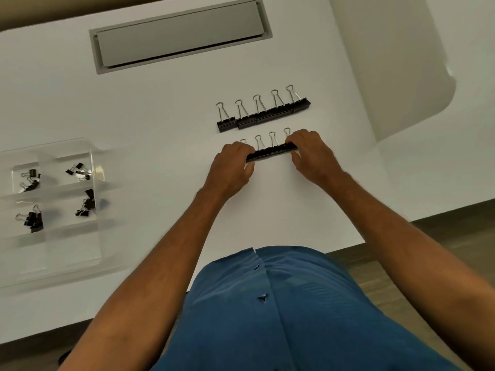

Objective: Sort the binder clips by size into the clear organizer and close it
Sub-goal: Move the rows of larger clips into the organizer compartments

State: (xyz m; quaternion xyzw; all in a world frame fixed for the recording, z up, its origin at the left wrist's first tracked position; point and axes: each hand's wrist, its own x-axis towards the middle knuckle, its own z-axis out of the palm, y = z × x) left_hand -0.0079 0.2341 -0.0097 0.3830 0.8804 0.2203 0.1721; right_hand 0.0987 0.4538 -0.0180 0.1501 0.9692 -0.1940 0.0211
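Two rows of black binder clips with silver handles lie on the white table. The far row (263, 113) holds several large clips side by side. The near row (272, 151) is pinched from both ends: my left hand (231, 167) grips its left end, my right hand (310, 153) its right end. The clear organizer (51, 253) stands open at the left, with small clips (30, 179) and other clips in several of its compartments. Its nearest compartments look bare.
A grey recessed cable flap (179, 36) is set into the table at the back. The table's curved right edge (452, 87) and front edge border a wood floor (442, 236). My blue shirt (281, 311) fills the bottom.
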